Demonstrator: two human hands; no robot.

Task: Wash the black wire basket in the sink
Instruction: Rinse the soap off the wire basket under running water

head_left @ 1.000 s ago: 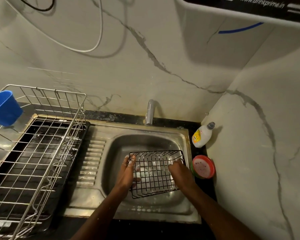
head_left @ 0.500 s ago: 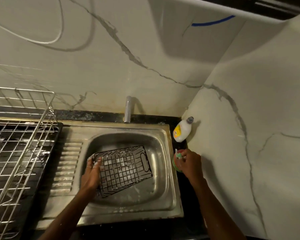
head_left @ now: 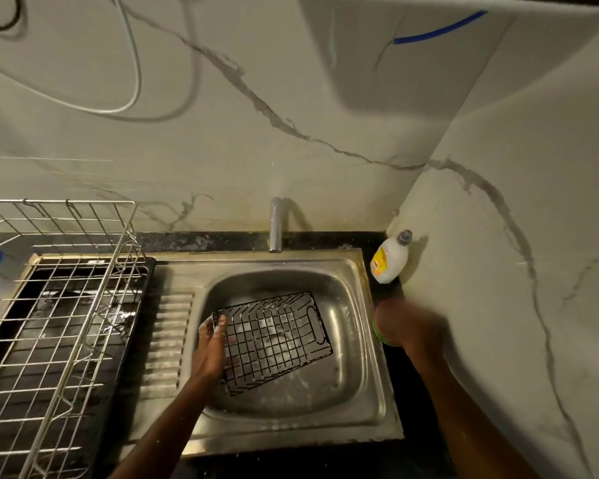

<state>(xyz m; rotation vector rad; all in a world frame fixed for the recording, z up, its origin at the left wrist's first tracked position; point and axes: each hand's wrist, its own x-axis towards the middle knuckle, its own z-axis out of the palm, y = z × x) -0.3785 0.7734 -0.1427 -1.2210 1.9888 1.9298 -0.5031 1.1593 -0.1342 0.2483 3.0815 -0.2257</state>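
Nearest the body: left hand (head_left: 212, 344) is kept curled on the black wire basket (head_left: 273, 340), which is held tilted inside the sink (head_left: 367, 406).
Beside the sink: right hand (head_left: 403, 326) has been taken off the basket; it is blurred over a green-rimmed dish (head_left: 377, 331), grasp undeterminable.
Meaning: more soap is probably being fetched; scrubbing is paused.
Further back: soap bottle (head_left: 389, 259), tap (head_left: 275, 224).

Single view only, head-worn, wide-angle; it looks forward and steeply down from above the counter's near edge, facing the marbled back wall (head_left: 222, 140); the steel sink (head_left: 367, 347) sits low and centre, near the lens; the tap (head_left: 276, 224) stands at the basin's far rim; the side wall (head_left: 533, 236) closes the right; the wire dish rack (head_left: 59, 305) runs off the left edge; both forearms enter from the bottom edge; straight lines bow toward the margins; no second view shares the scene.
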